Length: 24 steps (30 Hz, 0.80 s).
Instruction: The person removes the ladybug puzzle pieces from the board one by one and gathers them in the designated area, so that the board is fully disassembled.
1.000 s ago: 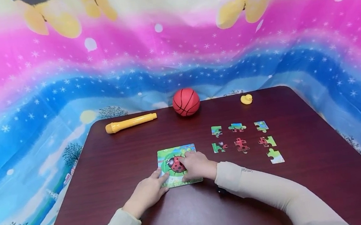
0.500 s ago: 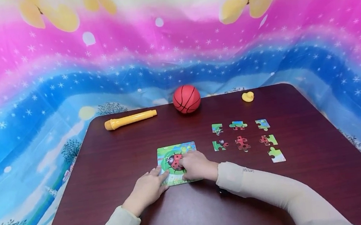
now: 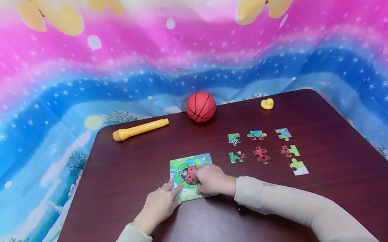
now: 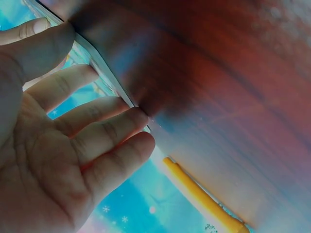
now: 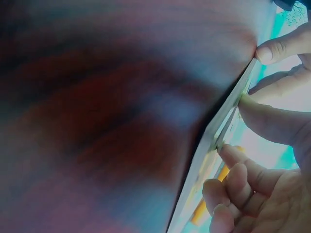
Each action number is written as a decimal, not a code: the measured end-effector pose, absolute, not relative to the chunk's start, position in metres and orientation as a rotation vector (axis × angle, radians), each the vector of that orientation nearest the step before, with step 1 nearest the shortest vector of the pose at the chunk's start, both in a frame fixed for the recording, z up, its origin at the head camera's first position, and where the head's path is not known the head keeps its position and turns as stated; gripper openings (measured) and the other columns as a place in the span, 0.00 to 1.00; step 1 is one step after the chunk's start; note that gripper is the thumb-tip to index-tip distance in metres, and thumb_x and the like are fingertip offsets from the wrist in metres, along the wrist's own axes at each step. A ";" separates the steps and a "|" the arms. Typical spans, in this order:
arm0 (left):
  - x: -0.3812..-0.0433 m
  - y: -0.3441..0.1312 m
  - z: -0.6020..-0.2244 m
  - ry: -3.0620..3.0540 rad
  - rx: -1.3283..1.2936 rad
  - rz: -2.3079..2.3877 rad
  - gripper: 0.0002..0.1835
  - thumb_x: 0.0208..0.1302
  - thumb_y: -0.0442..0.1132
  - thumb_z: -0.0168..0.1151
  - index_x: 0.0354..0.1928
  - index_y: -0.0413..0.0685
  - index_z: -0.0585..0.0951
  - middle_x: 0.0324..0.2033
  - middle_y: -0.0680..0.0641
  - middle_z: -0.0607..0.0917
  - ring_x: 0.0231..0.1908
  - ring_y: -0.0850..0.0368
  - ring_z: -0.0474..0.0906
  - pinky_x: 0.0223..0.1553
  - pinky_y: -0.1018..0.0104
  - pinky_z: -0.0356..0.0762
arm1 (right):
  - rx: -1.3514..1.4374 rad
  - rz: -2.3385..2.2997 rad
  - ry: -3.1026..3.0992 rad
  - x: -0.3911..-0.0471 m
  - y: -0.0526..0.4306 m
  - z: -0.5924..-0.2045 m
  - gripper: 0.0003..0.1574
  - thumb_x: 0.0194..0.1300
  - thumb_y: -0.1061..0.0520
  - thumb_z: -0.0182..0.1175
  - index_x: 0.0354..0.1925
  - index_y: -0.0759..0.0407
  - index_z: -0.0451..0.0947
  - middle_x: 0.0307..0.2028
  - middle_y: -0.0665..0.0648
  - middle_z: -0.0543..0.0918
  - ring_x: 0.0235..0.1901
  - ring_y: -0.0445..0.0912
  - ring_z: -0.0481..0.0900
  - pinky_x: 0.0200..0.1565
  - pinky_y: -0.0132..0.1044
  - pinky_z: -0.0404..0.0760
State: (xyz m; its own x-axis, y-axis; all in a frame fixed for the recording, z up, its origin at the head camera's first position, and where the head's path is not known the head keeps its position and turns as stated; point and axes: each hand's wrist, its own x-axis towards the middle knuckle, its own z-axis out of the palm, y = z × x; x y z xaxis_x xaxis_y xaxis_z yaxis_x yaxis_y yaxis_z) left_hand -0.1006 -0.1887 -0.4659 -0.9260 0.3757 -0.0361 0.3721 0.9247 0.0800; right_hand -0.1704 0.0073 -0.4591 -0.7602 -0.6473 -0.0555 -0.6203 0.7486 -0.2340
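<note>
A square ladybug puzzle board (image 3: 181, 165) lies flat in the middle of the table. My left hand (image 3: 159, 206) rests at its left and lower left edge, fingers mostly straight; in the left wrist view the fingertips (image 4: 141, 114) touch the rim. Over the board's right half, my right hand (image 3: 213, 179) reaches down with curled fingers. From the right wrist, the thumb and index finger (image 5: 231, 154) pinch a thin puzzle piece (image 5: 226, 127) at the board's surface, slightly tilted. Its printed face is hidden.
Several loose puzzle pieces, including a red one (image 3: 261, 154), lie apart to the board's right. Along the far edge are a yellow toy microphone (image 3: 140, 129), a red basketball (image 3: 201, 106) and a yellow rubber duck (image 3: 267, 104). A printed cloth hangs behind the table.
The head view has shifted slightly. Both hands keep nearly the same places on the board, and the loose pieces lie as before.
</note>
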 end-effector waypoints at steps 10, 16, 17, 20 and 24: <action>-0.099 -0.185 -0.465 3.028 0.597 0.084 0.26 0.58 0.49 0.65 0.59 0.52 0.77 0.59 0.37 0.74 0.55 0.44 0.76 0.52 0.51 0.74 | -0.901 -0.628 2.673 -0.175 0.011 -0.450 0.12 0.50 0.54 0.71 0.27 0.51 0.74 0.20 0.45 0.75 0.23 0.39 0.74 0.24 0.33 0.72; -0.099 -0.181 -0.465 3.002 0.577 0.100 0.26 0.60 0.49 0.64 0.60 0.52 0.77 0.60 0.36 0.73 0.57 0.43 0.74 0.53 0.50 0.73 | -0.862 -0.893 2.555 -0.185 0.037 -0.440 0.10 0.53 0.59 0.70 0.25 0.50 0.76 0.20 0.43 0.77 0.23 0.36 0.74 0.29 0.32 0.74; -0.098 -0.181 -0.466 2.994 0.572 0.106 0.26 0.60 0.49 0.64 0.60 0.52 0.76 0.61 0.36 0.73 0.57 0.43 0.74 0.54 0.50 0.73 | -0.848 -0.922 2.539 -0.187 0.043 -0.438 0.10 0.52 0.59 0.70 0.25 0.50 0.77 0.21 0.43 0.78 0.24 0.37 0.75 0.30 0.32 0.74; -0.099 -0.182 -0.466 2.975 0.559 0.116 0.26 0.61 0.49 0.63 0.61 0.51 0.76 0.62 0.36 0.71 0.58 0.43 0.73 0.54 0.49 0.73 | -0.797 -0.983 2.499 -0.193 0.062 -0.432 0.09 0.52 0.61 0.70 0.25 0.51 0.77 0.21 0.46 0.79 0.24 0.39 0.76 0.31 0.34 0.75; -0.099 -0.182 -0.464 2.976 0.536 0.118 0.26 0.60 0.48 0.64 0.61 0.51 0.76 0.62 0.36 0.71 0.58 0.42 0.73 0.51 0.48 0.75 | -0.730 -1.031 2.474 -0.201 0.087 -0.426 0.08 0.53 0.61 0.69 0.27 0.53 0.77 0.22 0.48 0.80 0.25 0.41 0.77 0.31 0.36 0.76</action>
